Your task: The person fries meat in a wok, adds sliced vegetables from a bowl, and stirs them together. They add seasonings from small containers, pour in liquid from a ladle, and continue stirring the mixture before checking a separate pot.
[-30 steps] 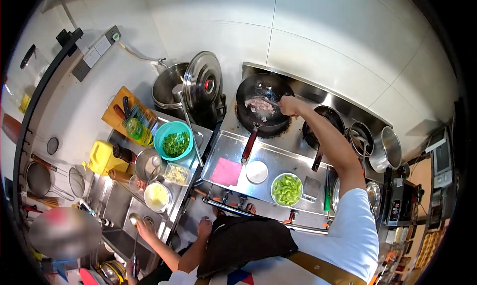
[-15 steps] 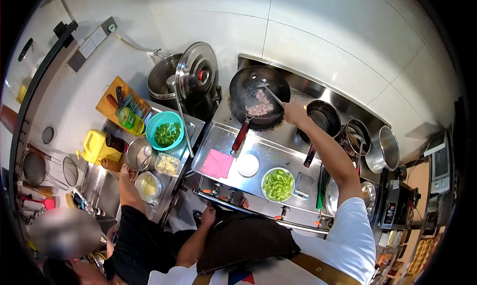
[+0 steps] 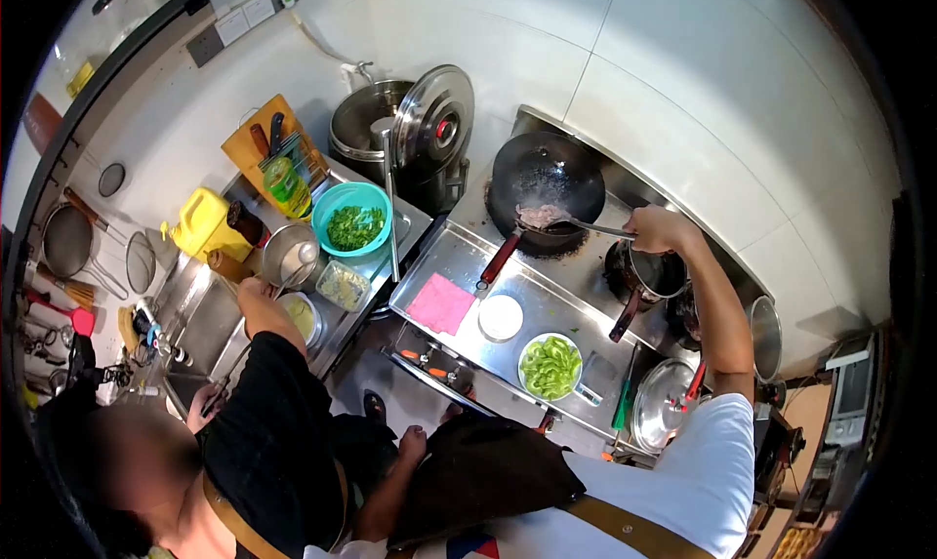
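My right hand (image 3: 662,231) is closed round the metal handle of a spatula (image 3: 597,228), which reaches into a black wok (image 3: 549,159) at the upper middle. Pieces of meat (image 3: 539,215) lie at the wok's near side, touching the spatula blade. The wok's red-brown handle (image 3: 499,261) points down and left, with no hand on it. Low in the view, beside the dark apron, my left hand (image 3: 413,445) is curled closed and holds nothing.
A bowl of green vegetables (image 3: 550,367), a white round dish (image 3: 501,317) and a pink cloth (image 3: 440,303) rest on the steel counter. Small pans (image 3: 645,269) are right of the wok. At left a co-worker (image 3: 264,432) reaches toward a metal bowl (image 3: 291,256).
My right hand has swung right with the spatula, and the meat is gathered nearer the wok's front. The view has shifted, and the co-worker now leans further in at left.
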### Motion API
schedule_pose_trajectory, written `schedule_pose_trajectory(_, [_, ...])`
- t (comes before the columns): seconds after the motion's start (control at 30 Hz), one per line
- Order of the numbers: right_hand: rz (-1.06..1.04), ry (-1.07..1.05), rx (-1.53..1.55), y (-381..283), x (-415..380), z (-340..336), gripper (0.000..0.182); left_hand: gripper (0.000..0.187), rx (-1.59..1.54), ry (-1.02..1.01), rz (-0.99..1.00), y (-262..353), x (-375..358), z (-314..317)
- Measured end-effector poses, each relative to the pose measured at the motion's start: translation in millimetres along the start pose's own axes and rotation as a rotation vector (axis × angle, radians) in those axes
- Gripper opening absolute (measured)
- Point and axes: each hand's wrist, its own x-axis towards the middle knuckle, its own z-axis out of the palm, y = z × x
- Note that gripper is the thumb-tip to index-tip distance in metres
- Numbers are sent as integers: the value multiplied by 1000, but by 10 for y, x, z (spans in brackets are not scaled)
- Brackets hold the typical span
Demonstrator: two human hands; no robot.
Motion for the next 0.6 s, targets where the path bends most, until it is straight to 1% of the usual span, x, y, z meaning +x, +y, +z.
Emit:
schedule_pose_trajectory(0.03, [-118,90,6,108,187,206,35,33,66,-11,-77,19,-117,11])
schedule_pose_trajectory(0.07, [-124,90,3,181,469,491,35,33,37,-9,-51,-269,-102,160])
schedule_pose_trajectory(0.13, [-56,316,-10,235,1000,990,26,33,-23,-8,1,-634,-155,334])
schedule_pose_trajectory(0.17, [-70,319,-26,201,1089,1090,26,32,156,76,116,-576,-393,264])
schedule_pose_trajectory(0.23, [53,531,222,134,1166,1184,24,30,186,106,125,-651,-662,214])
schedule_pose_trajectory(0.27, [38,542,207,112,1231,1185,24,29,227,130,128,-735,-768,266])
schedule_pose_trajectory(0.3, [85,582,253,82,1277,1215,25,29,139,137,-41,-698,-939,271])
schedule_pose_trajectory(0.33, [137,620,304,47,1266,1235,27,29,56,140,-207,-862,-1035,367])
schedule_pose_trajectory(0.37, [88,607,289,28,1255,1247,29,29,-44,138,-219,-1016,-1086,428])
schedule_pose_trajectory(0.4, [82,617,291,28,1198,1253,29,29,-145,138,-232,-956,-1201,380])
schedule_pose_trajectory(0.43, [32,576,201,19,1139,1256,29,30,-76,104,-253,-1100,-1287,447])
schedule_pose_trajectory(0.47, [-19,534,107,12,1111,1238,30,31,-9,70,-276,-1002,-1466,392])
schedule_pose_trajectory(0.5, [-71,474,85,110,1172,1278,30,30,-27,23,-303,-1080,-1478,435])
schedule_pose_trajectory(0.53, [-83,475,80,198,1138,1242,30,28,-90,86,-279,-1135,-1531,495])
schedule_pose_trajectory(0.6, [-105,389,132,337,943,1130,27,23,-214,208,-218,-1149,-1646,558])
